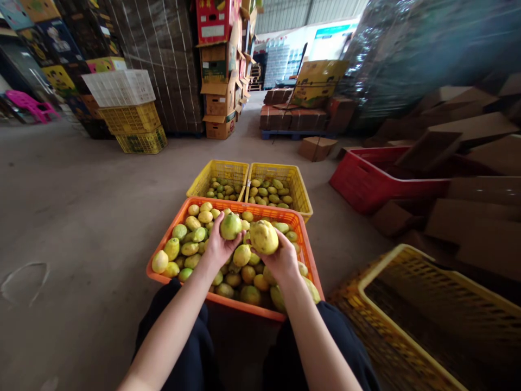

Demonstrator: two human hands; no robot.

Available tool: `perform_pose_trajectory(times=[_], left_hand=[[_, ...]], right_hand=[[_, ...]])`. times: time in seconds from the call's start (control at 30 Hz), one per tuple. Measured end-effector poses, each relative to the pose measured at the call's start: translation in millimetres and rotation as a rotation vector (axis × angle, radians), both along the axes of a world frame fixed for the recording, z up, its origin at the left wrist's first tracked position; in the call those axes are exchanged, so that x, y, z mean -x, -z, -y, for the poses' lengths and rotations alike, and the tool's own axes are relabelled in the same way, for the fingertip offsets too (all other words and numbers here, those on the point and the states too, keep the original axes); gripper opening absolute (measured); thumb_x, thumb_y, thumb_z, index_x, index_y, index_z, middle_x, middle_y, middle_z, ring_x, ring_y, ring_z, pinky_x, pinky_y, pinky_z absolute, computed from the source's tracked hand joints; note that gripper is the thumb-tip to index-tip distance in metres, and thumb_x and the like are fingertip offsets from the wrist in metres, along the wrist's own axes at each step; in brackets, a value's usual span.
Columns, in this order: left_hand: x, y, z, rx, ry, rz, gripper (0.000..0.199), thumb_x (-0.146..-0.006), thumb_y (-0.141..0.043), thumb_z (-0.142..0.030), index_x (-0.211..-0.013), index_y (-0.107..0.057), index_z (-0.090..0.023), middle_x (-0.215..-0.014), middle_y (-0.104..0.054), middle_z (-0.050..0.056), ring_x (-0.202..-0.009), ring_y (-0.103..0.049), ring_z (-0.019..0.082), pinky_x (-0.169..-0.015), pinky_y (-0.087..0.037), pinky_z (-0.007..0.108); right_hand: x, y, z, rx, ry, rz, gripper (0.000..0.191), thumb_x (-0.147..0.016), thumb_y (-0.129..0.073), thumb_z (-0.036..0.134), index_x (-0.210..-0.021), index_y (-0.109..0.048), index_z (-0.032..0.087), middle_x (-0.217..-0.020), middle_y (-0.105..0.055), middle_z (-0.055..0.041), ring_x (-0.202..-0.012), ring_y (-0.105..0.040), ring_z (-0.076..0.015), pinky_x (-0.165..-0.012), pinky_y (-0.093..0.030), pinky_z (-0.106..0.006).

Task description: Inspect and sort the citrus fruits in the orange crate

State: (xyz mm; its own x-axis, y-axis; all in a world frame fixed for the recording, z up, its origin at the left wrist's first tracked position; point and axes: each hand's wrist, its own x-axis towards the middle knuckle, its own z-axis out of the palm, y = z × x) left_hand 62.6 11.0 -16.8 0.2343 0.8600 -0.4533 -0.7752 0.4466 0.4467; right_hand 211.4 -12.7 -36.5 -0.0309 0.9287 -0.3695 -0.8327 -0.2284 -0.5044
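Note:
Over an orange crate (313, 266) full of yellow-green fruits, both hands are raised side by side. My left hand (220, 244) is closed round a greenish fruit (230, 226). A larger, yellower fruit (264, 237) rests in the grip of my right hand (284, 258). The two held fruits are close together, with a narrow gap between them. Below them, many loose fruits (242, 255) lie piled in the crate, some hidden under my hands and wrists.
Two yellow crates (305, 201) with fruits stand just beyond the orange one. A yellow crate (401, 255) is at the lower right, a red crate (362, 184) behind it among cardboard boxes. Stacked crates (132, 117) stand at the back left.

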Motion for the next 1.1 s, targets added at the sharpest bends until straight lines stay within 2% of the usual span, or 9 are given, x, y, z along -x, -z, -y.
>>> perform_pose_trajectory(times=[0.1, 0.2, 0.3, 0.43, 0.57, 0.67, 0.83, 0.93, 1.1], left_hand=[[2.0, -0.7, 1.8, 0.008, 0.015, -0.004, 0.037, -0.099, -0.045, -0.043, -0.107, -0.067, -0.015, -0.071, -0.069, 0.006, -0.048, -0.061, 0.012, -0.041, -0.050, 0.019], [1.6, 3.1, 3.7, -0.030, -0.013, 0.081, 0.035, -0.097, -0.045, -0.038, -0.107, -0.066, -0.012, -0.070, -0.068, 0.007, -0.057, -0.066, 0.015, -0.048, -0.055, 0.020], [-1.6, 7.8, 3.5, -0.023, -0.069, 0.194, 0.029, -0.097, -0.046, -0.029, -0.114, -0.064, -0.016, -0.077, -0.071, 0.006, -0.074, -0.072, 0.017, -0.060, -0.060, 0.022], [-4.6, 10.3, 0.7, -0.031, -0.178, 0.296, 0.032, -0.102, -0.039, -0.030, -0.126, -0.060, -0.025, -0.084, -0.074, 0.003, -0.086, -0.074, 0.016, -0.077, -0.063, 0.027], [-2.8, 8.0, 1.0, -0.095, -0.207, 0.203, 0.035, -0.101, -0.041, -0.032, -0.130, -0.058, -0.030, -0.100, -0.076, 0.004, -0.100, -0.073, 0.018, -0.083, -0.063, 0.030], [-1.6, 7.1, 2.9, -0.117, -0.194, 0.138, 0.035, -0.100, -0.041, -0.032, -0.131, -0.058, -0.029, -0.108, -0.075, 0.006, -0.108, -0.071, 0.021, -0.084, -0.063, 0.032], [-2.9, 11.6, 1.7, -0.101, -0.221, 0.224, 0.034, -0.103, -0.039, -0.035, -0.128, -0.059, -0.024, -0.102, -0.074, 0.006, -0.103, -0.072, 0.020, -0.089, -0.062, 0.033], [-4.0, 15.1, 0.4, -0.114, -0.087, 0.148, 0.028, -0.100, -0.048, -0.033, -0.119, -0.064, -0.019, -0.098, -0.073, 0.007, -0.096, -0.074, 0.020, -0.075, -0.063, 0.025], [-3.8, 31.3, 22.4, -0.191, 0.532, -0.284, 0.009, -0.085, -0.067, -0.015, -0.091, -0.073, -0.017, -0.081, -0.071, 0.007, -0.063, -0.074, 0.021, -0.046, -0.053, 0.021]], right_hand=[[-0.4, -4.2, 1.7, -0.022, -0.058, 0.005, 0.022, -0.084, -0.055, 0.034, -0.087, -0.070, 0.019, -0.070, -0.074, -0.0054, -0.066, -0.073, -0.0233, -0.037, -0.050, -0.025], [-2.0, -6.3, 4.1, -0.094, -0.112, -0.023, 0.030, -0.083, -0.057, 0.041, -0.093, -0.071, 0.017, -0.074, -0.075, -0.0077, -0.059, -0.070, -0.0208, -0.030, -0.042, -0.021], [-4.4, -5.5, 5.7, -0.118, -0.114, -0.070, 0.035, -0.080, -0.063, 0.042, -0.102, -0.070, 0.016, -0.081, -0.076, -0.0088, -0.059, -0.070, -0.0205, -0.034, -0.049, -0.023], [-6.0, -2.6, 5.9, -0.076, -0.079, -0.145, 0.035, -0.085, -0.059, 0.040, -0.107, -0.068, 0.016, -0.090, -0.078, -0.0119, -0.079, -0.076, -0.0251, -0.045, -0.059, -0.027], [-5.9, 0.2, 5.3, -0.087, -0.053, -0.236, 0.034, -0.087, -0.060, 0.040, -0.108, -0.068, 0.015, -0.095, -0.078, -0.0137, -0.092, -0.076, -0.0275, -0.048, -0.060, -0.026], [-5.1, 0.7, 5.3, -0.060, -0.018, -0.249, 0.031, -0.086, -0.062, 0.040, -0.105, -0.068, 0.016, -0.095, -0.078, -0.0125, -0.089, -0.076, -0.0264, -0.047, -0.059, -0.025], [-1.4, 2.0, 4.1, -0.025, 0.050, -0.210, 0.029, -0.083, -0.065, 0.042, -0.100, -0.069, 0.018, -0.091, -0.079, -0.0106, -0.078, -0.076, -0.0240, -0.055, -0.061, -0.029], [-3.4, 3.4, 2.0, -0.032, 0.059, -0.214, 0.029, -0.081, -0.068, 0.042, -0.097, -0.069, 0.018, -0.090, -0.079, -0.0098, -0.075, -0.075, -0.0226, -0.058, -0.061, -0.029], [-25.7, -3.4, 1.8, -0.025, 0.101, -0.210, 0.027, -0.081, -0.066, 0.040, -0.097, -0.068, 0.018, -0.088, -0.078, -0.0081, -0.070, -0.072, -0.0199, -0.051, -0.057, -0.025]])
